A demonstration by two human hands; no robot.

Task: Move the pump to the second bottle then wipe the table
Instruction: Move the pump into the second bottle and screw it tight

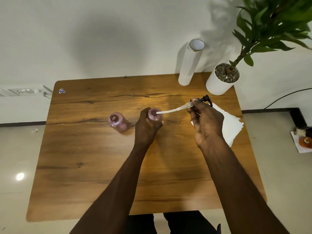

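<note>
On the wooden table (101, 166) we see the left hand (145, 127) wrapped around 1 pink bottle (155, 115), mid-table. The right hand (205, 122) pinches the pump (201, 100), its tube tip at that bottle's mouth. A 2nd open bottle (117, 122) stands left. White paper sheets (231, 125) lie right; farther, a paper roll (190, 63) and potted plant (221, 81).

The left hand (146, 125) covers the near side of the held pink translucent plastic bottle (155, 116). The green leafy potted plant (273, 22) is cut off at the frame's upper right. The small blue-white sticker (62, 90), upper left on the table, is illegible.
</note>
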